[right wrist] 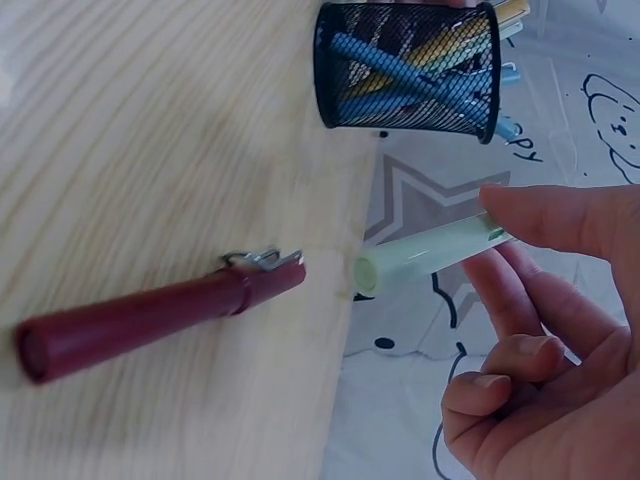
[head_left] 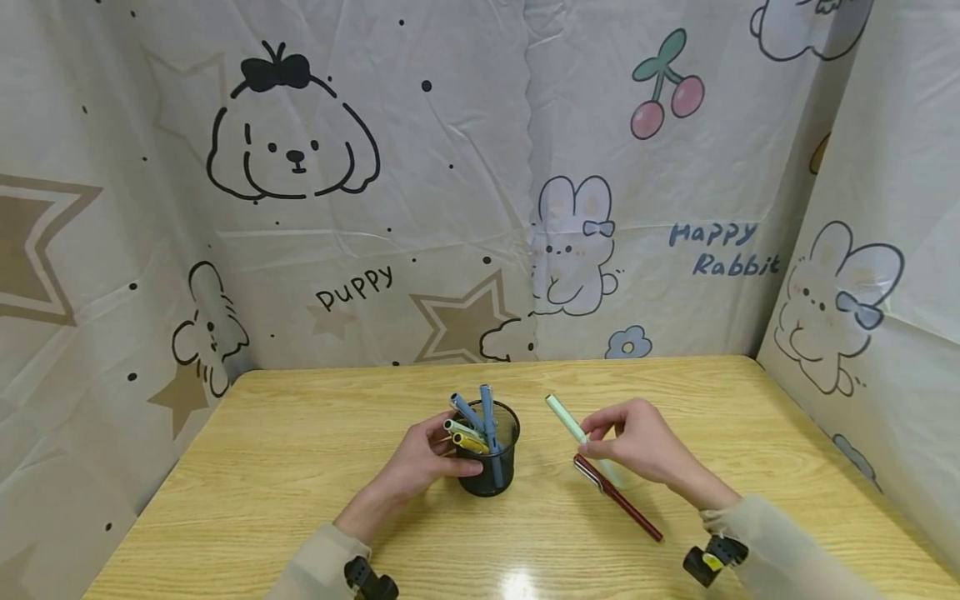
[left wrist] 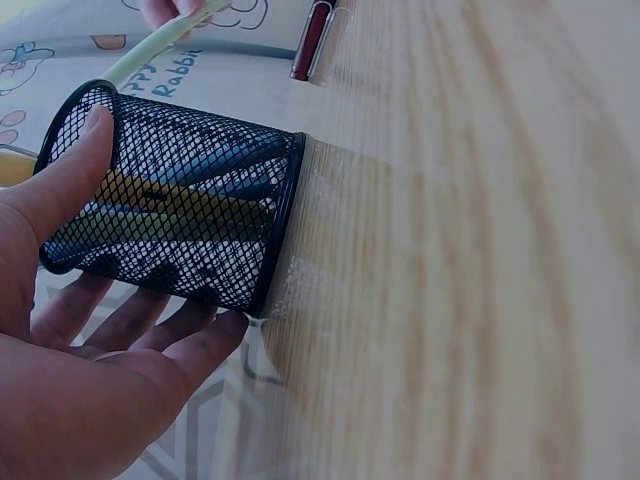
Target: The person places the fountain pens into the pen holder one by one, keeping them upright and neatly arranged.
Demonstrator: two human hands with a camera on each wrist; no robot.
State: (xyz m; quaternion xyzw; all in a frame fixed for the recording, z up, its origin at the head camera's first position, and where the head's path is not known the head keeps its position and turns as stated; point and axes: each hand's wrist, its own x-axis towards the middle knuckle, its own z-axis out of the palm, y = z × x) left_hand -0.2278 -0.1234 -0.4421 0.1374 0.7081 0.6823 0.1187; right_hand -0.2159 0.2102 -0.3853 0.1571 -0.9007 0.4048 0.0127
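One green pen (head_left: 567, 419) in R fingers (head_left: 600, 433)

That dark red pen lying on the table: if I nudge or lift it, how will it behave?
The dark red pen looks rigid, so it should lift without bending. Its round barrel might roll on the table, though the metal clip probably stops it. It looks slim, likely light.

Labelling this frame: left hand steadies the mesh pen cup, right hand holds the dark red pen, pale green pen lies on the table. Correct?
Swapped. The right hand pinches the pale green pen in its fingers; the dark red pen lies untouched on the table, as the right wrist view shows. The left hand does hold the mesh pen cup.
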